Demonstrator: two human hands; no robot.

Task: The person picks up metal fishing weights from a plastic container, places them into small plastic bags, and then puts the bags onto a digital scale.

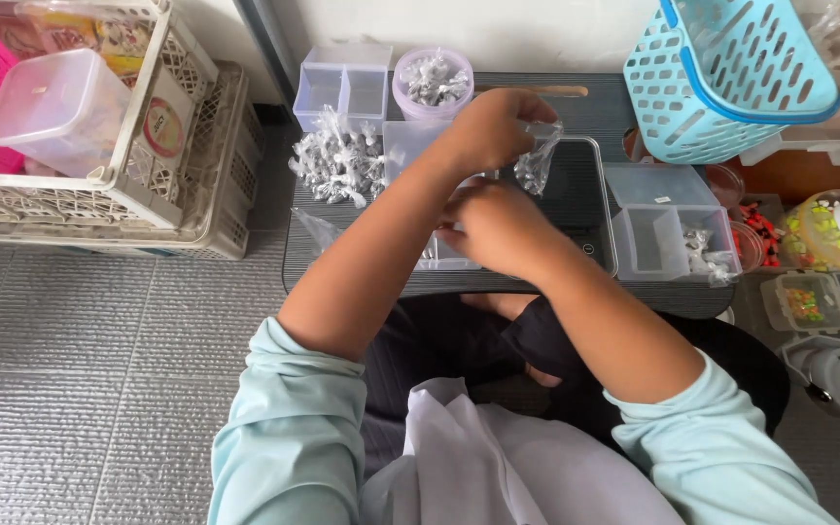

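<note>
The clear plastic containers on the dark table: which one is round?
The round tub at the table's far edge, pale purple and filled with small wrapped packets. The divided box to its left and the boxes at the right are rectangular.

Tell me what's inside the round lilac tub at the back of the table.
The round lilac tub holds a heap of small clear knotted bags; their contents and anything beneath the heap are hidden.

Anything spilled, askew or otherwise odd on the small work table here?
Nothing stands out. The left hand holds a small clear bag above the dark tray, the right hand works just below it, and the pile of filled bags lies heaped beside the tubs, not scattered.
</note>
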